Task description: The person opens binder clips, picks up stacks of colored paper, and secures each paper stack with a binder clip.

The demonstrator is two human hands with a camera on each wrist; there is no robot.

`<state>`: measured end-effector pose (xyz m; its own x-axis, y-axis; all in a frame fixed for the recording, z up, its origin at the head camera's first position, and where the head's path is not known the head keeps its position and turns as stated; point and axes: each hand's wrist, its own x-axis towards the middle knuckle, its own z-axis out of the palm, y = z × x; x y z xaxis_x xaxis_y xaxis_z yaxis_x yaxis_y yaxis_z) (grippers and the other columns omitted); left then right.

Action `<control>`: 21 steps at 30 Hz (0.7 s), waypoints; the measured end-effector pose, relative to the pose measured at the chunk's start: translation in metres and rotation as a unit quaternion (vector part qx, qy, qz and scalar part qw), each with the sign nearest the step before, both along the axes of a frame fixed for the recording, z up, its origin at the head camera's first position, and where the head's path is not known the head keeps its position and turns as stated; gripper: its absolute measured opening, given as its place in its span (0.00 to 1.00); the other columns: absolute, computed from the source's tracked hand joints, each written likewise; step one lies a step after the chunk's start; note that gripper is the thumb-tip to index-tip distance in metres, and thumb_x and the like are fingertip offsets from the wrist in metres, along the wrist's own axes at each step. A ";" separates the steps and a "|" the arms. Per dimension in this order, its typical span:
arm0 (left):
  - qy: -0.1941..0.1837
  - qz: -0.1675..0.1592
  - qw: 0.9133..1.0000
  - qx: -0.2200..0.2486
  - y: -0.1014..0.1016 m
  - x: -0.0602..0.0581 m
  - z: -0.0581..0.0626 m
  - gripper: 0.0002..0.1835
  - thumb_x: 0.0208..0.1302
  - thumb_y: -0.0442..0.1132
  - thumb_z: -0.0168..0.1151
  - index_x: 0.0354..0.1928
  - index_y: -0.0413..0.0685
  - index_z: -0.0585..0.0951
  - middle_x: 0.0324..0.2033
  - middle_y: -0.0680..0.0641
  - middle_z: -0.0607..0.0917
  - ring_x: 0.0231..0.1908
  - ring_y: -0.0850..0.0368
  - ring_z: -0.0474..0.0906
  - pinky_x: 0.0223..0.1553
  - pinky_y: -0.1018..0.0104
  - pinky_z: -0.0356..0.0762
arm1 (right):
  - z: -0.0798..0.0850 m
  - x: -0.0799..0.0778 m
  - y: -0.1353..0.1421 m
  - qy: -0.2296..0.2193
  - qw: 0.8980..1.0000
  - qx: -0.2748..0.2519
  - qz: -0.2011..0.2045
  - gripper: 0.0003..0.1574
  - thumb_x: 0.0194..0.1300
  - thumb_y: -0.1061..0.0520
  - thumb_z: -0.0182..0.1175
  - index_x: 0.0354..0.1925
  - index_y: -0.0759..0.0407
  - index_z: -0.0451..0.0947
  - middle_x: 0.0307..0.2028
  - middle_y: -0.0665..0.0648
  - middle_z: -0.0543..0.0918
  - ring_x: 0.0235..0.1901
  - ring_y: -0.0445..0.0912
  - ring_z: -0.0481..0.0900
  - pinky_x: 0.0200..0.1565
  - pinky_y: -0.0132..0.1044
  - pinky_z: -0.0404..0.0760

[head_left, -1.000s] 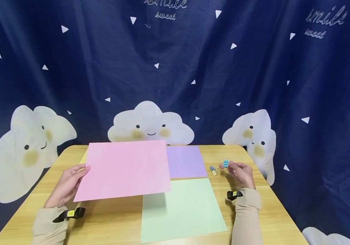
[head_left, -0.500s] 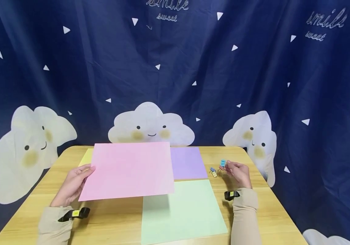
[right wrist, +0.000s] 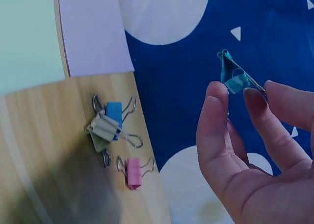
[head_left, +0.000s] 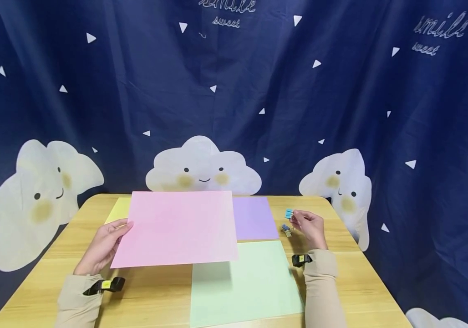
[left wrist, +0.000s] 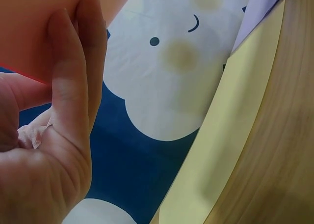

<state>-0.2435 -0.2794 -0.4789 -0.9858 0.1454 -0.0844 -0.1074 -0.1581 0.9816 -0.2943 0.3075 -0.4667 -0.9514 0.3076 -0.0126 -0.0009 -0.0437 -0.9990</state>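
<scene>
My left hand (head_left: 104, 243) pinches the left edge of a pink sheet of paper (head_left: 180, 228), held up above the table. In the left wrist view the fingers (left wrist: 71, 71) lie along one face of the sheet. My right hand (head_left: 309, 228) pinches a teal binder clip (right wrist: 233, 74) in the air by its wire handle. Below that hand, several binder clips lie on the table: a blue clip (right wrist: 114, 115), a cream clip (right wrist: 105, 128) and a pink clip (right wrist: 133, 174). The blue and cream ones overlap.
A green sheet (head_left: 246, 287) lies at the table's front middle, a purple sheet (head_left: 254, 218) behind it. A yellow sheet (head_left: 118, 209) is partly hidden behind the pink one. Past the wooden table (head_left: 152, 296) hangs a blue curtain (head_left: 234, 100).
My left hand has moved the pink sheet a little to the right. The right hand has moved left with the teal binder clip, toward the sheet.
</scene>
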 end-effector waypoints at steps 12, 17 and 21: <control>-0.016 0.006 1.000 -0.003 0.001 0.000 0.003 0.12 0.79 0.45 0.57 0.58 0.51 0.73 0.36 0.55 0.92 0.34 0.61 0.91 0.34 0.62 0.91 | 0.007 -0.002 -0.013 0.000 1.000 0.017 0.001 0.09 0.72 0.62 0.64 0.43 0.70 0.79 0.24 0.49 0.87 0.27 0.40 0.87 0.39 0.34 0.92; -0.016 0.007 1.000 -0.004 0.003 0.001 0.005 0.12 0.78 0.45 0.58 0.57 0.52 0.73 0.36 0.55 0.92 0.34 0.61 0.91 0.34 0.62 0.91 | 0.009 -0.002 -0.019 0.002 1.000 0.013 0.010 0.07 0.72 0.63 0.64 0.41 0.69 0.78 0.24 0.50 0.87 0.26 0.40 0.87 0.39 0.36 0.92; -0.011 0.007 1.000 -0.003 0.003 0.002 0.005 0.10 0.79 0.44 0.57 0.55 0.53 0.75 0.35 0.55 0.92 0.33 0.61 0.91 0.34 0.63 0.91 | 0.011 -0.002 -0.024 -0.004 1.000 0.012 0.022 0.09 0.72 0.62 0.64 0.39 0.66 0.74 0.25 0.49 0.87 0.27 0.40 0.87 0.37 0.35 0.91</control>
<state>-0.2419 -0.2759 -0.4742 -0.9854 0.1319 -0.1073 -0.1274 -0.1547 0.9797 -0.2964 0.2836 -0.4560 -0.9640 0.2657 -0.0122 0.0075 -0.0187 -0.9998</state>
